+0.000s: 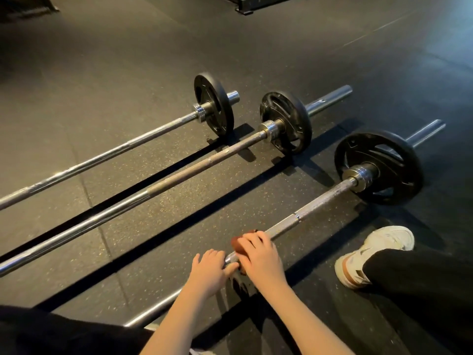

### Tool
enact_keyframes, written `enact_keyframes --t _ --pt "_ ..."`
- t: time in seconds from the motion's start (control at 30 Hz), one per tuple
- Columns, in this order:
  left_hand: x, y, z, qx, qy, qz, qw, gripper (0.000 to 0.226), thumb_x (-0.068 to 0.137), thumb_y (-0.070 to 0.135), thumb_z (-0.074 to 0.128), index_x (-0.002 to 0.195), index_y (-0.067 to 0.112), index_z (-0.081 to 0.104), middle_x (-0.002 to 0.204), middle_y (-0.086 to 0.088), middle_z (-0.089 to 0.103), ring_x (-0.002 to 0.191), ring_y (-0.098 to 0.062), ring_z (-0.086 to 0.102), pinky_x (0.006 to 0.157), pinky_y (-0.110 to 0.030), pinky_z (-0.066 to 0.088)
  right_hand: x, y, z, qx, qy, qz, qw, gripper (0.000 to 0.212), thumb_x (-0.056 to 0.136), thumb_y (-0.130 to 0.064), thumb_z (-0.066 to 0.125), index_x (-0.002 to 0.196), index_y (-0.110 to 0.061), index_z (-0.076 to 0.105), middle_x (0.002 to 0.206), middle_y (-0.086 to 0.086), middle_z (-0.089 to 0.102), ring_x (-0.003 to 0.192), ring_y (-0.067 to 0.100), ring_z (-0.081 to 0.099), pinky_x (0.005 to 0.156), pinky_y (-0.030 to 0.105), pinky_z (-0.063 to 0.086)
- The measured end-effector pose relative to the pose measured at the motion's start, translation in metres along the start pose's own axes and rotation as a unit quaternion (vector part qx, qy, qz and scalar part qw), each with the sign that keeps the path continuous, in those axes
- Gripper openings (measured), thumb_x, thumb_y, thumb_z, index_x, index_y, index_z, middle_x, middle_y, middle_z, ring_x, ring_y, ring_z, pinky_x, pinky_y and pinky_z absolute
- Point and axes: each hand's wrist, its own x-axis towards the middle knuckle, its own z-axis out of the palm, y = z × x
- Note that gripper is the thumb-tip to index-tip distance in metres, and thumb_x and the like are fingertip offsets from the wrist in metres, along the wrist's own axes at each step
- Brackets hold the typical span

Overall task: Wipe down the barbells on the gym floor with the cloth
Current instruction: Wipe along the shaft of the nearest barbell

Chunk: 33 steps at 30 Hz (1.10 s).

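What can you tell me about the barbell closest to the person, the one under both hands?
The nearest barbell is a long metal bar, knurled and dull, looking rusty near its chrome collar. One black plate with grip holes sits on the sleeve, standing on the rubber floor. It lies diagonally. The left hand rests on it; the right hand holds a reddish-brown cloth around it.

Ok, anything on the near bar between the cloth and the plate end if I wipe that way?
Nothing visible. The right hand grips the cloth on the near barbell, and its shaft runs bare up to the collar and plate. The left hand rests behind the cloth.
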Motion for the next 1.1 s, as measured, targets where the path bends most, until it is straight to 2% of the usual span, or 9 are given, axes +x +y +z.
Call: enact_keyframes --t 0.13,0.27,0.37,0.47,0.67,0.77,0.83,1.0,1.1 --pt "-0.004 -0.001 -0.001 -0.005 0.005 0.018 1.000 0.036 0.100 0.049 0.034 0.117 0.022 0.051 0.120 0.004 0.053 0.123 -0.016 0.041 0.109 -0.043 0.024 0.016 0.039 -0.019 -0.085 0.007 -0.010 0.996 0.032 0.083 -0.044 0.045 0.100 -0.024 0.063 0.100 -0.007 0.061 0.095 0.020 0.057 0.082 0.037 0.049" --pt "-0.007 -0.002 0.001 -0.005 0.020 0.023 1.000 0.033 0.100 0.049 0.032 0.112 0.023 0.050 0.120 0.006 0.052 0.123 -0.015 0.041 0.108 -0.042 0.025 0.005 0.013 0.007 -0.004 0.015 0.128 0.992 0.032 0.091 -0.031 0.056 0.117 -0.014 0.061 0.130 0.004 0.059 0.132 0.030 0.046 0.111 0.046 0.036" --pt "-0.004 -0.001 0.002 -0.017 0.018 0.021 0.999 0.035 0.100 0.050 0.032 0.112 0.023 0.051 0.123 0.006 0.053 0.125 -0.014 0.041 0.108 -0.041 0.026 -0.010 0.000 0.018 0.004 -0.008 0.063 0.998 0.038 0.084 -0.025 0.067 0.119 -0.012 0.059 0.132 0.007 0.057 0.131 0.030 0.047 0.104 0.048 0.044" --pt "-0.002 -0.002 0.002 -0.019 0.016 0.019 1.000 0.037 0.099 0.050 0.033 0.118 0.023 0.051 0.125 0.006 0.053 0.126 -0.015 0.041 0.107 -0.040 0.026 0.007 0.038 0.000 -0.074 -0.040 -0.030 0.996 0.033 0.084 -0.034 0.058 0.110 -0.013 0.060 0.120 0.004 0.061 0.124 0.028 0.053 0.105 0.046 0.043" --pt "-0.005 0.000 -0.001 -0.020 0.014 0.012 1.000 0.037 0.100 0.048 0.033 0.120 0.022 0.051 0.126 0.007 0.052 0.126 -0.015 0.041 0.103 -0.036 0.027 0.000 0.009 0.006 0.004 0.023 0.159 0.987 0.038 0.090 -0.022 0.064 0.124 -0.008 0.057 0.139 0.009 0.052 0.139 0.031 0.038 0.109 0.049 0.037" --pt "-0.005 0.004 -0.005 -0.029 -0.007 0.010 1.000 0.037 0.100 0.048 0.033 0.119 0.022 0.051 0.128 0.006 0.052 0.126 -0.016 0.040 0.106 -0.039 0.026 -0.012 0.003 0.010 -0.005 -0.035 0.061 0.998 0.038 0.090 -0.029 0.054 0.124 -0.012 0.056 0.140 0.006 0.052 0.139 0.028 0.038 0.109 0.047 0.039" --pt "-0.005 0.006 -0.008 -0.033 -0.024 0.006 0.999 0.036 0.100 0.047 0.032 0.116 0.021 0.051 0.127 0.004 0.053 0.126 -0.018 0.040 0.109 -0.043 0.024 0.005 0.027 -0.007 -0.029 -0.088 0.033 0.995 0.038 0.093 -0.034 0.047 0.124 -0.013 0.055 0.139 0.002 0.051 0.142 0.024 0.033 0.116 0.047 0.029" --pt "-0.004 0.007 -0.015 -0.038 -0.056 -0.006 0.998 0.029 0.100 0.049 0.031 0.097 0.023 0.044 0.120 0.002 0.054 0.124 -0.019 0.040 0.113 -0.048 0.017 0.026 0.034 -0.030 0.023 -0.012 0.204 0.979 0.040 0.100 -0.027 0.047 0.138 -0.015 0.046 0.151 0.000 0.039 0.148 0.021 0.018 0.122 0.041 0.015" --pt "0.001 0.018 -0.019 -0.057 -0.057 0.007 0.997 0.030 0.099 0.052 0.033 0.092 0.024 0.043 0.113 0.003 0.054 0.119 -0.019 0.043 0.112 -0.049 0.021 0.011 0.015 -0.019 0.035 -0.045 0.133 0.989 0.038 0.101 -0.026 0.045 0.137 -0.015 0.048 0.152 -0.001 0.038 0.149 0.017 0.013 0.122 0.038 0.015"
